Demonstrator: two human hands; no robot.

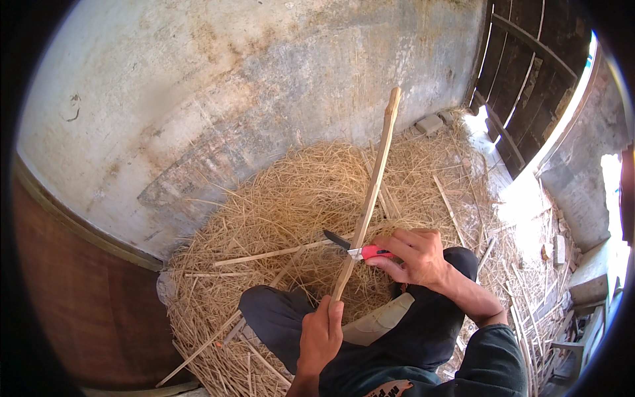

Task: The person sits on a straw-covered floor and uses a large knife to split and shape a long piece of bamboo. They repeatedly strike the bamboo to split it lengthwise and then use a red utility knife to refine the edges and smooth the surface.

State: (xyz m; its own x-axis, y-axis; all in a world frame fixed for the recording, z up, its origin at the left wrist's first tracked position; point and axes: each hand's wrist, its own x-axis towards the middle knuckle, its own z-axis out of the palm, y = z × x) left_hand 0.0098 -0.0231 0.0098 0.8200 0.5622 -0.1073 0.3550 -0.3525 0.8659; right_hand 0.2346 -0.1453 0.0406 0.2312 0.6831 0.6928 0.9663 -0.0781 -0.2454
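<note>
My left hand (321, 335) is closed around the lower end of a long, narrow wooden stick (374, 188), which slants up and away with a notch near its far end. In my right hand (417, 257) is a utility knife (377, 252) with a red-pink handle. Its dark blade points left and crosses the stick a little above my left hand. Whether the edge bites into the wood cannot be made out. Both hands are over my bent legs, in dark trousers, with a pale piece of material (380, 321) between them.
Straw (297, 178) covers the floor around me, with thin wooden strips (271, 255) lying on it. A stained wall (231, 86) stands ahead, and a brown panel (73, 284) at left. To the right are a plank door (529, 73), a brick (430, 124) and a wooden stool (582, 344).
</note>
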